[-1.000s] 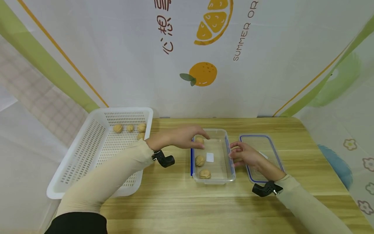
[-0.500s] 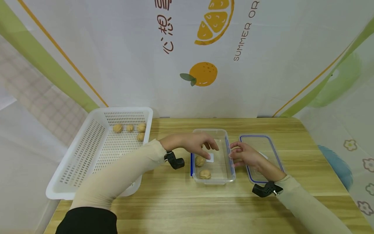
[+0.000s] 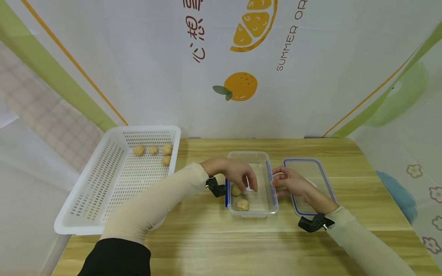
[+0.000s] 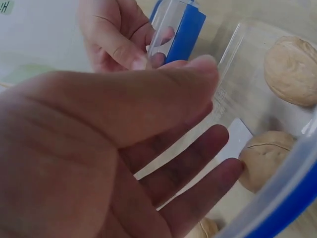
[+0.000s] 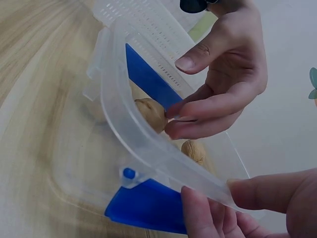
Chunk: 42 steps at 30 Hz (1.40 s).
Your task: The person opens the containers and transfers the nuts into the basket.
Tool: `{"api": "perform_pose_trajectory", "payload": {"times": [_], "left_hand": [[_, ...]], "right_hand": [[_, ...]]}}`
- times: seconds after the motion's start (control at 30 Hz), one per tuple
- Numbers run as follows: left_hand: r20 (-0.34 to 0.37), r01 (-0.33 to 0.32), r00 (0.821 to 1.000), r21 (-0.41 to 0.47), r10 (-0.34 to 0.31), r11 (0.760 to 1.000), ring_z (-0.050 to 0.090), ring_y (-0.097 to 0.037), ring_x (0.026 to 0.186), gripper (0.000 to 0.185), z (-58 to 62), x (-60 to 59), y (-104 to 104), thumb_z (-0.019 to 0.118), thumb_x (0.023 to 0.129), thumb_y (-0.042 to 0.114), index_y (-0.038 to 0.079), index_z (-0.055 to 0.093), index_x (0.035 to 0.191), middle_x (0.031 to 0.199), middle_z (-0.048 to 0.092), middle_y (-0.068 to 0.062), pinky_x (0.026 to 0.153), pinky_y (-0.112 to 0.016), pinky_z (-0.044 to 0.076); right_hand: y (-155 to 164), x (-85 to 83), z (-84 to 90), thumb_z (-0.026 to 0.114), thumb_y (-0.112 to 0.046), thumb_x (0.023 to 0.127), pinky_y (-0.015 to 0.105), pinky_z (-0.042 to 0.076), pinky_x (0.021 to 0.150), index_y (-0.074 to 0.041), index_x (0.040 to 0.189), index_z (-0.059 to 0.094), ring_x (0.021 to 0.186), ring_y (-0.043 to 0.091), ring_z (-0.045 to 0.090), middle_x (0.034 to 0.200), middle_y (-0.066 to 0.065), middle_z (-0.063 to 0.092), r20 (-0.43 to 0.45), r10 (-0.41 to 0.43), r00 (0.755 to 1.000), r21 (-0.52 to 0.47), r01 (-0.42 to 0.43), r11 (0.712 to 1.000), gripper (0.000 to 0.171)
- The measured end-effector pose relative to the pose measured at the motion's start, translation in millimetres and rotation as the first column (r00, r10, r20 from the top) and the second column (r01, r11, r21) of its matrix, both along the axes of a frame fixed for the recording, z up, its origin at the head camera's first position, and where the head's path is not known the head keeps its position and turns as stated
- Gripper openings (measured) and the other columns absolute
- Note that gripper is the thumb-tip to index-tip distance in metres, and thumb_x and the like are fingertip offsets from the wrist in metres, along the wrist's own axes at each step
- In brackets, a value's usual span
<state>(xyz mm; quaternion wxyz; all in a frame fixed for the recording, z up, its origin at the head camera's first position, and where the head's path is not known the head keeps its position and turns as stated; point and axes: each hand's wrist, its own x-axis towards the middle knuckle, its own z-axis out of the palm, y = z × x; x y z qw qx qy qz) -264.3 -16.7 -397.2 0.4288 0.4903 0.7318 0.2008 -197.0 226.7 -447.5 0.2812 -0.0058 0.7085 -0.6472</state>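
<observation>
Left hand [image 3: 238,175] fingers relaxed, spread, empty, inside clear container [image 3: 264,161] mid-tabletop, just beside walnut [image 3: 236,190]. Right hand [image 3: 289,182] pinches container's right rim. Walnut likely light, hard, rolls easily; pinch across shell sides.

The white printed backdrop cloth [image 3: 221,76] at the far side carries brown capitals reading "SUMMER OR", cut off at the top edge, running upward just right of the orange-slice drawing [image 3: 253,27]. Left of the slice stand red-brown Chinese characters, among them "想" and "心".
</observation>
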Motion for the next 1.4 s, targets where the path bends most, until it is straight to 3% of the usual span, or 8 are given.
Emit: {"api": "perform_pose_trajectory", "payload": {"times": [0.27,0.5,0.93,1.2,1.4], "left_hand": [[-0.003,0.037,0.999,-0.101,-0.038,0.994,0.065,-0.021,0.110,0.030,-0.4,5.9,9.1,0.070,0.094,-0.003,-0.001,0.071,0.124,0.124,0.069,-0.015,0.090,-0.019,0.052],[0.012,-0.004,1.000,-0.185,0.007,0.983,0.065,-0.020,0.112,0.033,-3.4,11.2,10.8,0.074,0.091,-0.003,0.000,0.071,0.123,0.122,0.068,-0.013,0.090,-0.022,0.053],[0.036,0.007,0.999,-0.249,0.002,0.969,0.065,-0.021,0.112,0.038,-13.2,14.9,13.0,0.072,0.089,-0.011,0.000,0.069,0.125,0.123,0.069,-0.014,0.090,-0.023,0.054],[0.048,0.013,0.999,-0.265,0.000,0.964,0.065,-0.015,0.096,0.041,-13.5,20.0,14.8,0.071,0.083,-0.019,-0.004,0.069,0.122,0.117,0.071,-0.016,0.084,-0.022,0.055],[0.033,0.004,0.999,-0.260,0.004,0.966,0.061,-0.009,0.087,0.040,-15.7,22.8,15.4,0.075,0.082,-0.017,-0.003,0.071,0.119,0.109,0.072,-0.011,0.077,-0.021,0.055]], "right_hand": [[0.2,-0.8,-1.5,0.057,0.003,0.099,0.033,0.062,0.071,0.009,0.134,0.034,0.084,0.013,0.061,0.093,0.003,0.057,-0.001,-0.002,1.000,-0.005,0.002,1.000,0.042],[1.4,-2.0,-2.7,0.057,0.003,0.100,0.033,0.062,0.071,0.009,0.134,0.034,0.084,0.013,0.061,0.093,0.003,0.058,0.003,-0.002,1.000,-0.011,0.002,1.000,0.041],[2.1,-1.7,-3.6,0.057,0.003,0.100,0.034,0.062,0.072,0.009,0.134,0.034,0.084,0.013,0.060,0.094,0.003,0.058,-0.002,0.000,1.000,-0.006,0.000,1.000,0.041],[1.8,-1.7,-1.7,0.056,0.003,0.100,0.034,0.062,0.072,0.009,0.134,0.034,0.084,0.013,0.060,0.094,0.004,0.058,-0.001,0.000,1.000,-0.005,0.000,1.000,0.041],[1.7,-0.9,-2.0,0.056,0.003,0.100,0.033,0.062,0.071,0.010,0.133,0.034,0.084,0.013,0.061,0.093,0.004,0.058,-0.003,0.001,1.000,-0.007,-0.001,1.000,0.040]]}}
